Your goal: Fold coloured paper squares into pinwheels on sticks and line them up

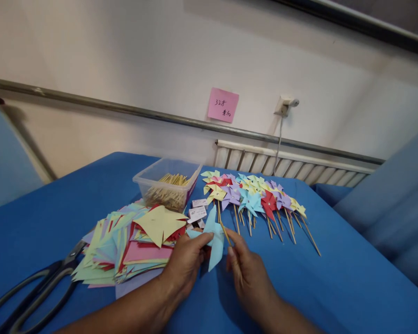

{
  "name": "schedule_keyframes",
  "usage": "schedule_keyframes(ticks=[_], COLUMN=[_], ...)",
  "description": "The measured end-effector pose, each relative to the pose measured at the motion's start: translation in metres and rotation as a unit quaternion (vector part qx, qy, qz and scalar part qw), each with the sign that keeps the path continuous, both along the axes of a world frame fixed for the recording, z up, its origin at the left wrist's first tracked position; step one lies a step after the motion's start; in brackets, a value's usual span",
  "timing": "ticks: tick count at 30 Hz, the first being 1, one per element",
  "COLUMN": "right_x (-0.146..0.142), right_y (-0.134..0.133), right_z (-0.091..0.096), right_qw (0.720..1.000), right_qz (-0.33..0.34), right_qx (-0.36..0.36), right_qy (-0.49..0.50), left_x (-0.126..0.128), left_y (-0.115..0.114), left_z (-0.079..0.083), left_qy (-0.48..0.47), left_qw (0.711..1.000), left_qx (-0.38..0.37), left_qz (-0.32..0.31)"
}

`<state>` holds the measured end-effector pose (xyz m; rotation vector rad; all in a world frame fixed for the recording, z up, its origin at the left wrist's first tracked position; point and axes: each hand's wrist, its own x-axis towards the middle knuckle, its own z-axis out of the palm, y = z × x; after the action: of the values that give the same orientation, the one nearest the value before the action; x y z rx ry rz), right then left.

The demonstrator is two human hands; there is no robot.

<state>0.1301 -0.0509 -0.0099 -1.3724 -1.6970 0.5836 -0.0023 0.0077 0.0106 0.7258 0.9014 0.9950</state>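
Observation:
My left hand (187, 263) pinches a light blue paper pinwheel (213, 234) just above the blue tablecloth, fingers closed on its left blades. My right hand (248, 273) is closed round the thin wooden stick (225, 232) that runs up behind the pinwheel. Both hands sit near the table's front middle. A loose stack of cut coloured paper squares (132, 243) lies directly left of my left hand, with a yellow folded piece on top.
A row of finished pinwheels on sticks (252, 197) lies behind my hands. A clear plastic tub of wooden sticks (169, 183) stands behind the paper stack, small white boxes (198, 211) beside it. Black scissors (38, 290) lie at front left. A radiator and a pink note are on the wall.

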Motion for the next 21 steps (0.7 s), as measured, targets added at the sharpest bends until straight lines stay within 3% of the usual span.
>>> schedule_keyframes(ticks=[6, 12, 21], right_x=[0.0004, -0.0018, -0.0045], right_y=[0.0007, 0.0001, 0.0045], right_z=[-0.0044, -0.002, -0.0093], right_qw=[0.999, 0.997, 0.977], right_qz=[-0.003, -0.021, -0.026], right_qx=[0.045, -0.057, -0.145], right_qy=[0.004, 0.043, 0.152], left_x=[-0.0004, 0.0011, 0.0019], left_y=[0.0015, -0.0028, -0.002], left_z=[-0.0068, -0.004, -0.0068], left_qy=[0.007, 0.029, 0.046], left_qw=[1.0, 0.998, 0.998], left_qx=[0.013, 0.03, 0.033], left_qz=[-0.017, -0.038, -0.031])
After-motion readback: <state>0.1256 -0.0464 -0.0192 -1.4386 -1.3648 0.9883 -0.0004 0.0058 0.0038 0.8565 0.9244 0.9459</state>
